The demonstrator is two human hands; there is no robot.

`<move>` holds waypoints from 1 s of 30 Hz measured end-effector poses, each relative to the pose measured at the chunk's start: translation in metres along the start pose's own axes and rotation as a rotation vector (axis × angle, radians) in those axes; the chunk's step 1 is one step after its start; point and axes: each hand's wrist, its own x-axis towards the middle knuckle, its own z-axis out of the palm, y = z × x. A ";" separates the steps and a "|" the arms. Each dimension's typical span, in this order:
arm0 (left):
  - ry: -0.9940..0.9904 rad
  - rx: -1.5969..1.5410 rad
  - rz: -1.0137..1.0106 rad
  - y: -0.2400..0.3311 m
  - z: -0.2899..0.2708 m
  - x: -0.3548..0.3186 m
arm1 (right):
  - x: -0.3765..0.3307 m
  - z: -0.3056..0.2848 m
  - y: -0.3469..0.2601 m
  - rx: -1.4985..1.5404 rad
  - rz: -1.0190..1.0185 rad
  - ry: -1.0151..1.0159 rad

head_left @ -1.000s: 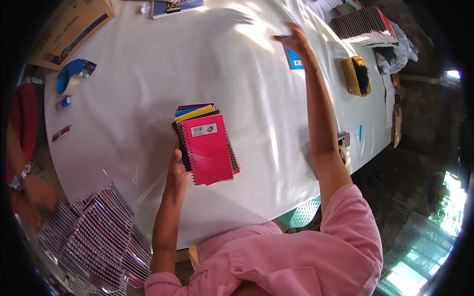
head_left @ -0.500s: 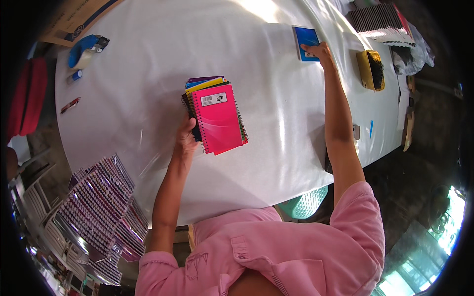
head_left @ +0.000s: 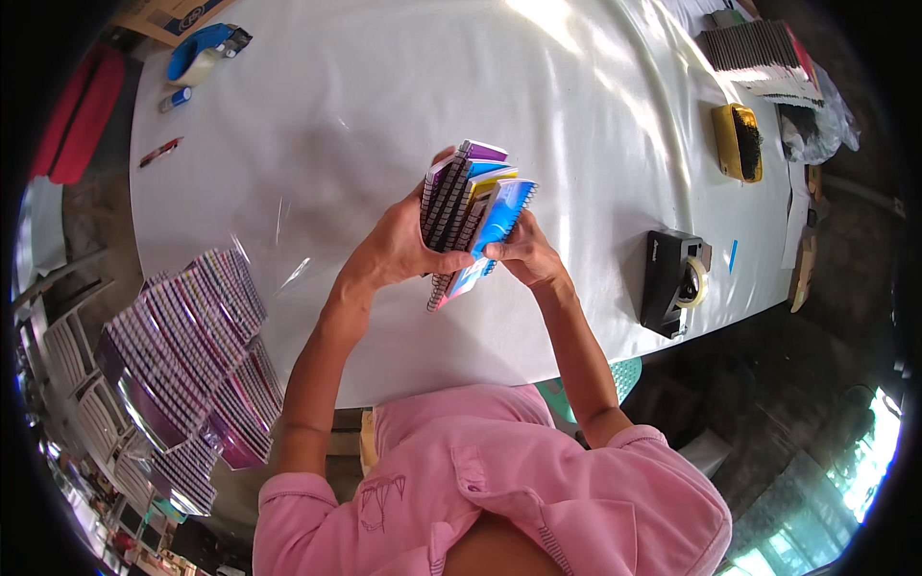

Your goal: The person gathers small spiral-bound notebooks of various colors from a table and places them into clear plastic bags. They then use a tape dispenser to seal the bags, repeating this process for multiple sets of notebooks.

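Note:
Both hands hold a stack of small spiral notebooks [head_left: 451, 206], tilted up above the white table. My left hand [head_left: 399, 240] wraps round the spiral side, its thumb across the lower edge. My right hand [head_left: 528, 252] grips the other side, thumb at the front, by a blue notebook [head_left: 504, 216] that now lies outermost. Purple, blue and yellow covers fan out at the top of the stack. The pink cover is mostly hidden behind the blue one.
On the white table [head_left: 317, 182] stand a black tape dispenser [head_left: 663, 283], a yellow brush [head_left: 738, 144], a blue tape dispenser [head_left: 197, 56] and a red pen [head_left: 160, 152]. Wrapped notebook packs [head_left: 182, 336] are piled at the left; a stack of dark notebooks [head_left: 759, 58] is far right.
My right hand has come back from the far right with the blue notebook, which is now on the stack. The stack has been lifted and tilted between both hands.

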 end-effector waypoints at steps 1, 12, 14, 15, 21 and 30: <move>0.056 0.162 0.061 0.008 0.004 -0.007 | -0.006 -0.001 0.004 -0.023 -0.048 0.035; 0.051 -0.093 0.337 -0.077 0.014 -0.049 | -0.003 -0.008 0.069 -0.627 -0.628 -0.102; 0.136 -0.107 0.349 -0.077 0.022 -0.042 | -0.003 0.000 0.069 -0.666 -0.604 -0.063; 0.179 -0.113 0.356 -0.076 0.025 -0.038 | -0.006 0.001 0.065 -0.618 -0.574 -0.058; 0.200 -0.040 0.429 -0.066 0.035 -0.029 | 0.006 0.000 0.064 -0.458 -0.576 -0.003; 0.609 0.846 0.334 -0.049 -0.066 -0.074 | -0.003 0.010 0.048 -0.314 -0.518 0.056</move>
